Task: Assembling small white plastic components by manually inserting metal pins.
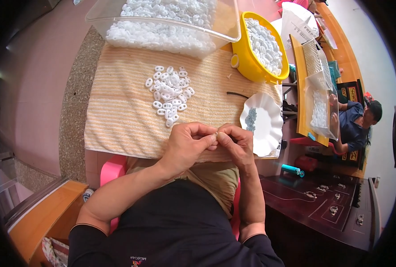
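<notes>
My left hand (pixel 184 146) and my right hand (pixel 238 143) meet at the near edge of a striped cloth (pixel 122 107). Both are closed, thumbs and forefingers pinched together tip to tip. Whatever is between them is tiny and mostly hidden; only a pale speck shows. Beyond my left hand lies a loose pile of small white oval plastic pieces (pixel 169 91), each with two holes. To the right of my right hand, a white wavy-rimmed plate (pixel 269 129) bears a small heap of tiny grey-blue parts (pixel 250 119). A thin black strip (pixel 237 94) lies just beyond the plate.
A clear plastic bin (pixel 162 50) full of white pieces stands at the back. Beside it sits a yellow tub (pixel 239 46), also filled. At right, another person (pixel 360 120) works by a clear box (pixel 322 111). A dark red panelled surface (pixel 313 209) lies at lower right.
</notes>
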`<state>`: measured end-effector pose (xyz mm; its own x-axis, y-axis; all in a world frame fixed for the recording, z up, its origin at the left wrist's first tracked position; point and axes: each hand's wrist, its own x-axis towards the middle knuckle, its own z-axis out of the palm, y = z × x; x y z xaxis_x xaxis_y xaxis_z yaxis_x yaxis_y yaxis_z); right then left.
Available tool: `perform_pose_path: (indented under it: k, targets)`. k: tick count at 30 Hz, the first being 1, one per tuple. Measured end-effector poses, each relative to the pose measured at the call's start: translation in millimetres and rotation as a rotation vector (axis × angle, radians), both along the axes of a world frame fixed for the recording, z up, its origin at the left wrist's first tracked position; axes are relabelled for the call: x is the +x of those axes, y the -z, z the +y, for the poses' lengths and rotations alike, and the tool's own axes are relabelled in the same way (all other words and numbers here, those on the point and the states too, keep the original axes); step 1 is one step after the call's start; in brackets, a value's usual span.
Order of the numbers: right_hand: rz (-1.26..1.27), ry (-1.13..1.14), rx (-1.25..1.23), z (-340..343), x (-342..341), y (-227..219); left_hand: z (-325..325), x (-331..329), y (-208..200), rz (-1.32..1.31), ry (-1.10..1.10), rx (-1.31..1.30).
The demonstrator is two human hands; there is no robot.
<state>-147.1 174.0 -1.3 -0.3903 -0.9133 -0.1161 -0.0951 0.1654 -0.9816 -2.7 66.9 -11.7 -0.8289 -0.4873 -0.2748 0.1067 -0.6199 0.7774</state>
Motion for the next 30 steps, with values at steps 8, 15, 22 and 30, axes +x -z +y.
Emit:
perform_pose_path:
  k: [8, 15, 22, 30]
  targets:
    - [-0.035, 0.048, 0.019, -1.1, 1.3, -2.0, -3.5, -2.3, -0.7, 0.024, 0.005, -0.042]
    - [-0.238, 0.066, -0.020, 3.3, -2.9, 4.0, -4.2, -2.9, 1.1, 0.032, -0.006, 0.063]
    - [-0.251, 0.085, -0.050, 5.2, -3.4, 10.1, -4.5, -2.4, 2.8, 0.046, -0.004, 0.098]
    - [-0.141, 0.065, -0.033, 2.3, 1.3, 6.4, -5.1, -1.4, -0.6, 0.028, 0.017, 0.072]
